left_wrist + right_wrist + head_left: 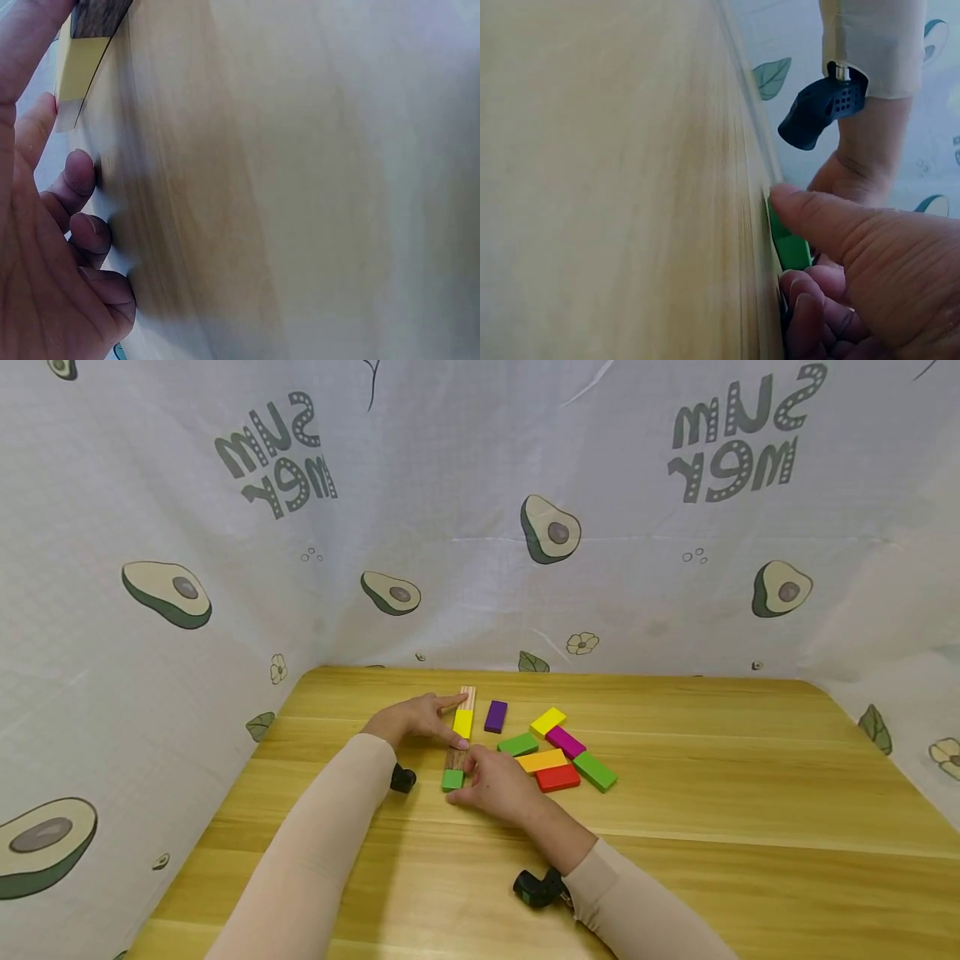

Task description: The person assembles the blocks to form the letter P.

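A single row of blocks runs away from me: a green block (452,781), a dark brown wooden block (455,760), a yellow block (462,724) and a pale striped block (468,693). Along the row's left side, my left hand (420,720) stretches its index finger to the pale block, its thumb by the near end of the yellow one. My right hand (501,783) pinches the green block, thumb at its near end. The right wrist view shows that thumb against the green block (789,244). In the left wrist view, the other left fingers (90,234) are bent beside the row.
A purple block (496,716) lies just right of the row. Further right is a loose cluster with a red block (558,777), an orange block (542,761), a magenta block (566,742) and others. A printed curtain (465,510) hangs behind the wooden table (750,777).
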A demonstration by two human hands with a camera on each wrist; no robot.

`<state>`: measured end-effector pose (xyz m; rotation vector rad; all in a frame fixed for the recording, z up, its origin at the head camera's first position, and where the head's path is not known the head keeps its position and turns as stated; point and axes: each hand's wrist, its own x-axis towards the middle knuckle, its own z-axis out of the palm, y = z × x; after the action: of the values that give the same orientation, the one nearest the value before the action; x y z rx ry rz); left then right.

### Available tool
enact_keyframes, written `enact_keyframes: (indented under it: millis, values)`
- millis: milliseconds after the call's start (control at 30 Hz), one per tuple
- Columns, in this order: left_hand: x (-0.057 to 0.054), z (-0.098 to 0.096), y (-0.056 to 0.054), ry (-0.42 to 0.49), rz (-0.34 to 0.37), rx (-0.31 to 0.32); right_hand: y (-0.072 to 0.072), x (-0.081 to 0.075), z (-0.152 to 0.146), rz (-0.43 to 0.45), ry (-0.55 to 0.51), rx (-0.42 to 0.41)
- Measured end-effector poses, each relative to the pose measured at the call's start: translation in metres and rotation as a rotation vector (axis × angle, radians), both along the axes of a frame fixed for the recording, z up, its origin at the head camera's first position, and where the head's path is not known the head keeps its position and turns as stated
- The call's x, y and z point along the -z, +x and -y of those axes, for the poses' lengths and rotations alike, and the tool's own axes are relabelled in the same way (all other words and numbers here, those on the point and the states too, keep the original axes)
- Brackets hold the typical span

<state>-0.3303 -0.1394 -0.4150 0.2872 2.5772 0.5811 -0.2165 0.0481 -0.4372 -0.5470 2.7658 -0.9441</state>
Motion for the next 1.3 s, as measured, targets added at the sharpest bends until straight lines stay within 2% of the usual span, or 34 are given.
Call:
enact_keyframes:
  millis: [233, 333, 500, 667, 933, 1067, 1167, 1233, 1300]
  values:
    - [0.001, 0.002, 0.000, 0.015, 0.017, 0.000, 0.000, 0.001, -0.001, 0.010, -0.025, -0.007]
    - [-0.001, 0.004, 0.002, -0.007, 0.026, 0.014, 0.000, 0.001, 0.000, 0.008, -0.030, -0.004]
    - [-0.007, 0.006, 0.005, -0.104, 0.033, 0.085, 0.001, 0.002, 0.002, 0.001, -0.028, 0.000]
    - [-0.015, 0.000, 0.008, -0.215, 0.026, 0.165, 0.001, 0.002, 0.002, -0.010, -0.016, 0.009]
    - [-0.019, -0.006, 0.011, -0.269, 0.021, 0.156, 0.002, 0.002, 0.001, 0.001, -0.014, 0.019]
    - [-0.018, -0.007, 0.012, -0.276, 0.011, 0.158, 0.001, -0.006, -0.005, 0.049, -0.026, -0.004]
    - [-0.019, -0.008, 0.011, -0.270, 0.014, 0.157, -0.003, -0.016, -0.015, 0.066, -0.007, 0.048]
    - [-0.019, -0.009, 0.011, -0.262, 0.019, 0.152, -0.006, -0.021, -0.023, 0.035, 0.043, 0.136]
    - [-0.020, -0.009, 0.010, -0.251, 0.026, 0.141, -0.009, -0.024, -0.031, -0.026, 0.140, 0.236]
